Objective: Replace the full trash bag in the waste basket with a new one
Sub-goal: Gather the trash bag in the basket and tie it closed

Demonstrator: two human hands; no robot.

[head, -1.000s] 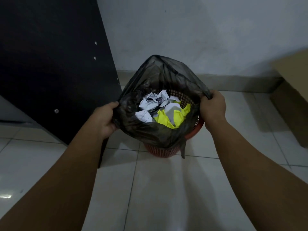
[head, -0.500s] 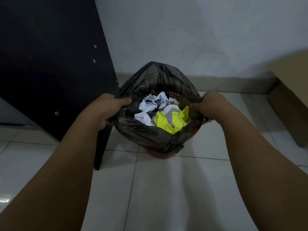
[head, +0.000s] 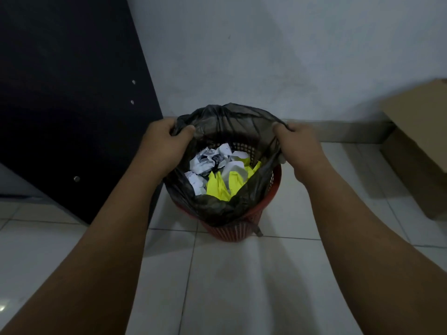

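A dark, thin trash bag (head: 217, 209) sits in a red perforated waste basket (head: 263, 213) on the tiled floor by the wall. Crumpled white paper (head: 205, 163) and yellow paper (head: 222, 187) fill the bag. My left hand (head: 164, 146) is closed on the bag's left rim, and my right hand (head: 300, 146) is closed on its right rim. Both hands hold the rim up above the basket, so the bag's far edge stands raised and its mouth stays wide. The basket's inner far wall shows behind the paper.
A black panel (head: 72, 105) with metal fasteners leans close on the left of the basket. A cardboard box (head: 420, 146) stands on the floor at the right. A grey wall (head: 266, 56) with a skirting strip runs behind. White tiles (head: 229, 286) lie in front.
Both hands have shifted along the bag's rim toward its far side and lifted it. The bag's near edge has come free of the basket's front, showing more red rim on the right.
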